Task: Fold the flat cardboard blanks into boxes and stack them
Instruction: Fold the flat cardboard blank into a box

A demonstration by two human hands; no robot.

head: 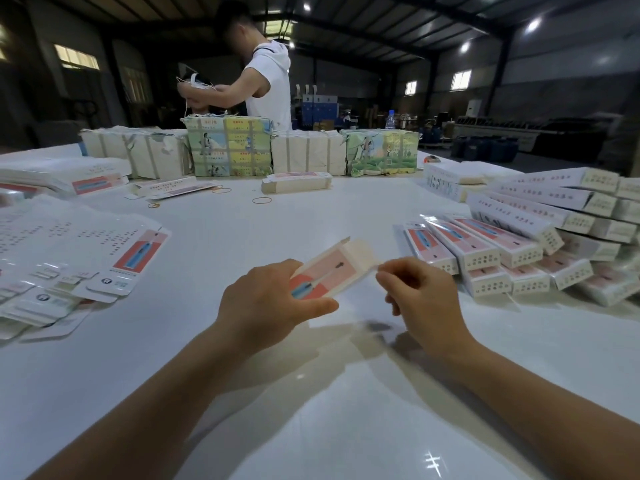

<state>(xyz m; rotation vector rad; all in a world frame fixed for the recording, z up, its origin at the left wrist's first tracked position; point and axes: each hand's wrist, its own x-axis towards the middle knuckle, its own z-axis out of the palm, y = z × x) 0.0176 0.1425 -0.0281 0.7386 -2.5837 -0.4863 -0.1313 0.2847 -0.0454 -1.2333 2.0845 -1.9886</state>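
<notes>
Left hand [273, 299] grips the pink-and-white printed cardboard blank [332, 268], half-formed, above the white worktop [311, 410] near its front edge. Long axis runs away rightward; right hand [415, 292] fingers pinch its far flap.

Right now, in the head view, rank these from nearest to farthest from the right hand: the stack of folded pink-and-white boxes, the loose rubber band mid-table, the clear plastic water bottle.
1. Stack of folded pink-and-white boxes, just right of the right hand.
2. Loose rubber band, mid-table, ahead and left.
3. Clear plastic water bottle, beyond the table's far edge.
</notes>
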